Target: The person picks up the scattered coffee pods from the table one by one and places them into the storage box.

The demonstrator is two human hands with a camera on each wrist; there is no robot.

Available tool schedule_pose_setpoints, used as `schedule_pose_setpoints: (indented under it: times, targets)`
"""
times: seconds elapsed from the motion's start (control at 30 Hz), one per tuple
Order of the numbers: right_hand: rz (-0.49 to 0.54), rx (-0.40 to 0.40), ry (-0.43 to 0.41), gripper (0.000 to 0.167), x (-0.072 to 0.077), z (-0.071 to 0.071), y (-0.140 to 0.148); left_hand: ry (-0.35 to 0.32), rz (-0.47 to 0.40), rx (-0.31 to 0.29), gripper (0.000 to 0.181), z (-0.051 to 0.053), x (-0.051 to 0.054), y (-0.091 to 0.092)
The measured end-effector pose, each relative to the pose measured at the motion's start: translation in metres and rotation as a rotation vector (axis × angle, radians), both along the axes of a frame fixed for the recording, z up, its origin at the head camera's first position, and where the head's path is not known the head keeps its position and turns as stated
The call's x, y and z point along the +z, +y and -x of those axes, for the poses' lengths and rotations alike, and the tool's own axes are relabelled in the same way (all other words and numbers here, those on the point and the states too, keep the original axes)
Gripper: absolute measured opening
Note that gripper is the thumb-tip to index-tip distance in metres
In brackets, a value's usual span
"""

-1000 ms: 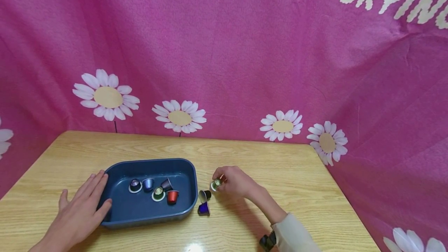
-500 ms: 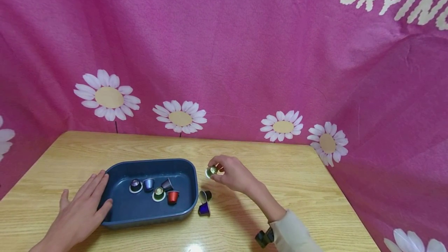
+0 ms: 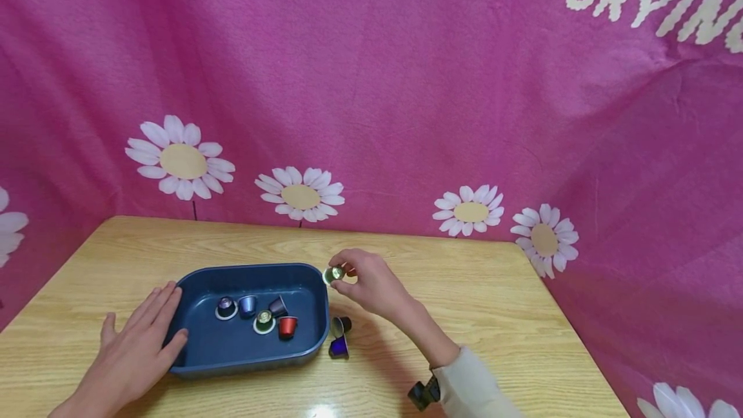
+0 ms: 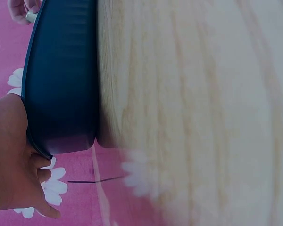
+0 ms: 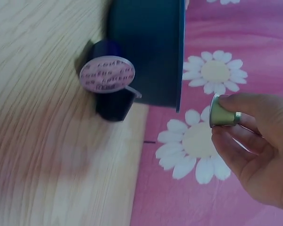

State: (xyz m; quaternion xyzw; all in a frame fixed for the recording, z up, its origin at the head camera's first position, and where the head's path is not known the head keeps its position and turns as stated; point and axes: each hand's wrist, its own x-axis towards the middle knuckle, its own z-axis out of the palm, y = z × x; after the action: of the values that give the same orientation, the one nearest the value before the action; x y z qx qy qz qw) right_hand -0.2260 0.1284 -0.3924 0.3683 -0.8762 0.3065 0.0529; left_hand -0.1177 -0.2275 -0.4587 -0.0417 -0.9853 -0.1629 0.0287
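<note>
In the head view my left hand (image 3: 130, 344) rests with straight fingers on the left end of a dark blue tray (image 3: 249, 366). My right hand (image 3: 371, 282) pinches a green coffee capsule (image 3: 334, 275) between thumb and fingertips, raised near the tray's far right corner. The right wrist view shows that green capsule (image 5: 223, 113) held sideways, apart from the tray. Inside the tray lie a purple capsule (image 3: 226, 306), a light blue one (image 3: 247, 306), a dark grey one (image 3: 278, 306), another green one (image 3: 264, 321) and a red one (image 3: 287, 327).
Outside the tray's right end, a black capsule (image 3: 342, 326) and a dark blue capsule (image 3: 339, 347) lie on their sides on the wooden table (image 3: 453, 315). A pink cloth (image 3: 371, 95) with printed daisies hangs behind the table.
My right hand has lifted the green capsule off the table and carried it left and away from me, towards the tray's far right corner. The left hand stays in place.
</note>
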Motion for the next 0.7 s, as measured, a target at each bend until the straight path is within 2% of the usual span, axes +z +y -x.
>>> schedule_pose_setpoints:
  times: [0.23,0.37,0.57,0.7]
  targets:
    - [-0.023,0.031,-0.061,0.025,0.004,-0.01,-0.021,-0.002,-0.004,-0.001,0.071,0.0,0.0,0.0]
    - [-0.05,0.086,-0.085,0.027,0.004,-0.016,-0.034,0.003,-0.011,-0.002,0.07,0.0,0.0,-0.001]
    - [-0.134,0.159,-0.085,0.026,-0.002,-0.023,-0.051,0.014,-0.003,-0.003,0.07,-0.001,0.0,0.0]
    - [-0.18,0.205,-0.045,0.027,-0.008,-0.027,-0.061,0.014,-0.007,-0.004,0.07,-0.001,-0.001,0.0]
